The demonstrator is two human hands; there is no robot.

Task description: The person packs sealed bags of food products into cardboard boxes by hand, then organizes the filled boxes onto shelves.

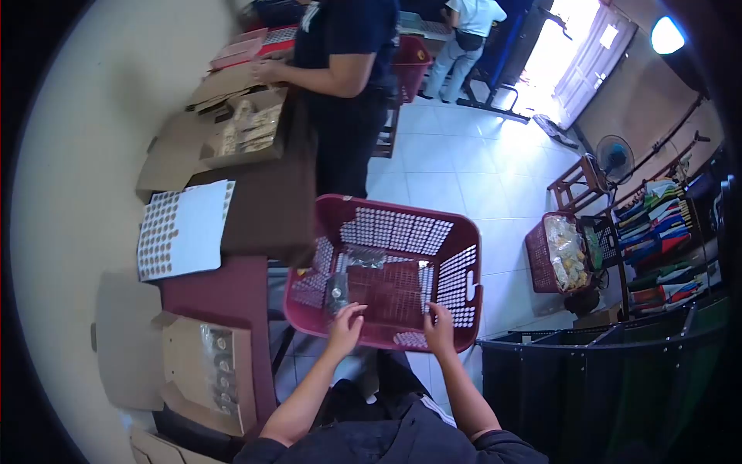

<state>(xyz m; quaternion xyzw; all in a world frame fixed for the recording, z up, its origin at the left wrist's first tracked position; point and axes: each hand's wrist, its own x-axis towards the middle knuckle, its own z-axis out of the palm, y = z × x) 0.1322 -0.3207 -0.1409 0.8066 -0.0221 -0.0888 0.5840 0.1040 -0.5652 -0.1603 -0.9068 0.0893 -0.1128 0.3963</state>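
Note:
A maroon plastic basket with perforated walls stands in front of my body. My left hand is over its near rim, fingers loosely bent and apart, with nothing visible in them. Just beyond those fingertips, a small clear packet with dark contents lies inside the basket. Another clear plastic packet rests near the far wall. My right hand reaches over the near rim at the right, thumb and fingers apart and holding nothing I can see.
Left, a table bears an open carton of packets, a white sheet with brown dots and a carton of wrapped goods. A co-worker stands beyond; another person is farther back. Right are a filled basket and black shelving.

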